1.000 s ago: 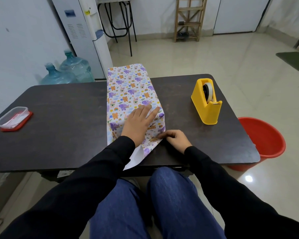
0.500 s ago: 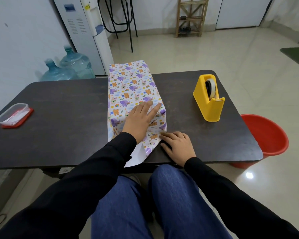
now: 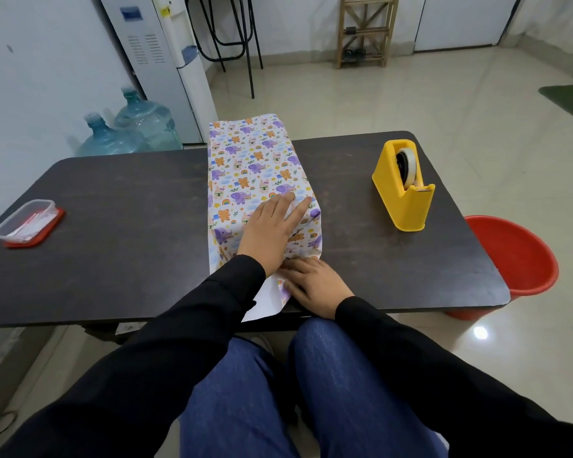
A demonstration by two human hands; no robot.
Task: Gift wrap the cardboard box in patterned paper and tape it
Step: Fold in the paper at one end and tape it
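Right hand [image 3: 315, 285] slid leftward (onto paper [image 3: 252, 160]).

Paper [image 3: 252, 166]: white ground, printed with purple elephants, orange bears, small rainbows and pale blue clouds; underside plain white.
Surface [image 3: 129, 209]: dark brown, faintly streaked.
Tape dispenser [image 3: 407, 206]: bright yellow, with an off-white roll.
Bucket [image 3: 516, 256]: red.
Container [image 3: 24, 219]: clear, red lid.
Water bottles [image 3: 126, 133]: translucent blue-green.
Sleeves [image 3: 179, 342]: black.
Trousers [image 3: 344, 391]: blue.
Floor [image 3: 411, 100]: pale beige.
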